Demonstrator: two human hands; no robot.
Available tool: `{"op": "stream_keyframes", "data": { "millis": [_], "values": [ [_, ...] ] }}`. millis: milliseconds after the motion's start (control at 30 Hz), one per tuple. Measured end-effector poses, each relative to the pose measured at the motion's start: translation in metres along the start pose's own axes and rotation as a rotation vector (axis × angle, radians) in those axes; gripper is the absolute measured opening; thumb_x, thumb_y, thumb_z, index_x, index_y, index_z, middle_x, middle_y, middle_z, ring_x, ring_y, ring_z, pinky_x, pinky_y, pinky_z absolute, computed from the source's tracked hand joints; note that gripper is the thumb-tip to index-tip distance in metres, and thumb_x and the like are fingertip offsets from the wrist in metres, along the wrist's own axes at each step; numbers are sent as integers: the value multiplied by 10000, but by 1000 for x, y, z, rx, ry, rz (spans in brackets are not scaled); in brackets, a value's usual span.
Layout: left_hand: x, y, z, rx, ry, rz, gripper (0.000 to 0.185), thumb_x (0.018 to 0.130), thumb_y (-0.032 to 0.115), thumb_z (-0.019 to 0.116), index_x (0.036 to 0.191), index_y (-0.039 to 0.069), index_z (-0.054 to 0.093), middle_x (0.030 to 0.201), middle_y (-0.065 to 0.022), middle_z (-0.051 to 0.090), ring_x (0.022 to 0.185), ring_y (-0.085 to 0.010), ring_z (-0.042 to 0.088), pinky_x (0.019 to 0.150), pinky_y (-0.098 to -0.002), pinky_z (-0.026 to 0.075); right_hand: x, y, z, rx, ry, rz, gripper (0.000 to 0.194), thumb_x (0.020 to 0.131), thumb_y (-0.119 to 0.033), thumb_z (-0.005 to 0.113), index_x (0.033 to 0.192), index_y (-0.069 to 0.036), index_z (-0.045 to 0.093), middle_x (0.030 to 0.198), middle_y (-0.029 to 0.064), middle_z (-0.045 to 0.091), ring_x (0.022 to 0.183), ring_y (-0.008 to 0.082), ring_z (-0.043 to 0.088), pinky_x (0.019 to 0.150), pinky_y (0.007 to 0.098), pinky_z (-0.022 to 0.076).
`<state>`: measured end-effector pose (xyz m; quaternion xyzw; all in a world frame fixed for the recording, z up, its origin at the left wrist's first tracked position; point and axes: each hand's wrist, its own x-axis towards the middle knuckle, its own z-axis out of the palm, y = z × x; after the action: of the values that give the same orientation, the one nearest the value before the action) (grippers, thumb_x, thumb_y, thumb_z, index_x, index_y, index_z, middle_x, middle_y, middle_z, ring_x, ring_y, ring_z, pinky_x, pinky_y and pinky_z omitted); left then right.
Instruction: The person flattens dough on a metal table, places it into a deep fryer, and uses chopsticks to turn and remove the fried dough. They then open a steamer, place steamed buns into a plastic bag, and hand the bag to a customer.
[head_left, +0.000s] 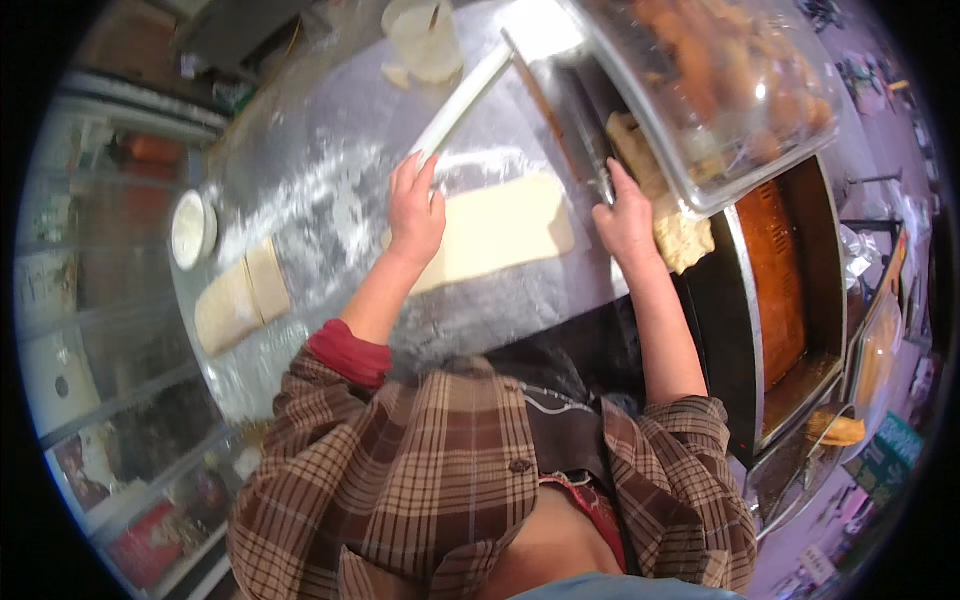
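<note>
In the head view my left hand (416, 217) is closed around the near end of a long pale bar (469, 97), just above a flat, rectangular sheet of dough (502, 232). My right hand (626, 217), its index finger stretched forward, grips the dark metal handle (602, 176) of a long tool; its far part is blurred, so its kind cannot be told. The dough sheet lies between my hands on a floured metal worktop (480, 326). Two folded dough pieces (240, 300) lie side by side at the left.
A white bowl (195, 229) stands at the worktop's left edge, and a translucent tub (426, 41) at the back. A clear plastic bin (697, 199) of fried-looking food overhangs lumpy dough (684, 240) at the right. Beyond are a deep metal fryer of orange-brown oil (772, 285) and a wire basket (795, 469).
</note>
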<state>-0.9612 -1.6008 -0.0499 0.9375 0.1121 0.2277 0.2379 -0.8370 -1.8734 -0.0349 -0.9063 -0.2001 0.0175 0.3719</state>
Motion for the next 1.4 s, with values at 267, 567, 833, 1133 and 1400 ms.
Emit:
{"op": "stream_keyframes", "data": {
  "millis": [267, 567, 833, 1133, 1400],
  "values": [
    [-45, 34, -5, -467, -153, -228, 458, 799, -82, 507, 1246, 10, 532, 1198, -130, 547, 1044, -234, 549, 915, -335, 454, -96, -58, -63, -68, -314, 195, 308, 898, -112, 543, 1184, -9, 491, 876, 282, 603, 851, 444, 591, 707, 474, 472],
    [-2, 66, 59, -979, -418, -448, 645, 818, -101, 490, 1426, 60, 344, 1175, -101, 516, 846, -136, 583, 789, -274, 506, -115, -76, -78, -255, -418, 11, 683, 866, -35, 531, 1470, -199, 257, 743, 190, 554, 641, 388, 583, 607, 488, 479],
    [12, 75, 88, -1040, -591, -483, 710, 790, -170, 434, 1450, 33, 268, 1098, -118, 536, 793, -150, 588, 721, -263, 500, -108, -71, -81, -380, -545, 68, 663, 865, -10, 501, 1459, -210, 286, 741, 203, 556, 653, 396, 577, 609, 490, 458],
    [14, 81, 85, -975, -592, -441, 730, 773, -151, 456, 1453, 27, 259, 1110, -144, 549, 783, -134, 591, 727, -259, 506, -117, -71, -129, -81, -483, 264, 599, 843, -13, 555, 1396, -196, 416, 912, 233, 628, 831, 375, 640, 737, 421, 501],
    [-29, 48, 40, -798, -192, -455, 524, 795, -85, 544, 1306, 20, 496, 1069, -79, 564, 839, -92, 564, 760, -222, 485, 8, -22, -19, 24, -53, -92, 579, 782, -21, 490, 1348, -141, 461, 977, 201, 530, 878, 393, 557, 776, 452, 459]
  ]
}}
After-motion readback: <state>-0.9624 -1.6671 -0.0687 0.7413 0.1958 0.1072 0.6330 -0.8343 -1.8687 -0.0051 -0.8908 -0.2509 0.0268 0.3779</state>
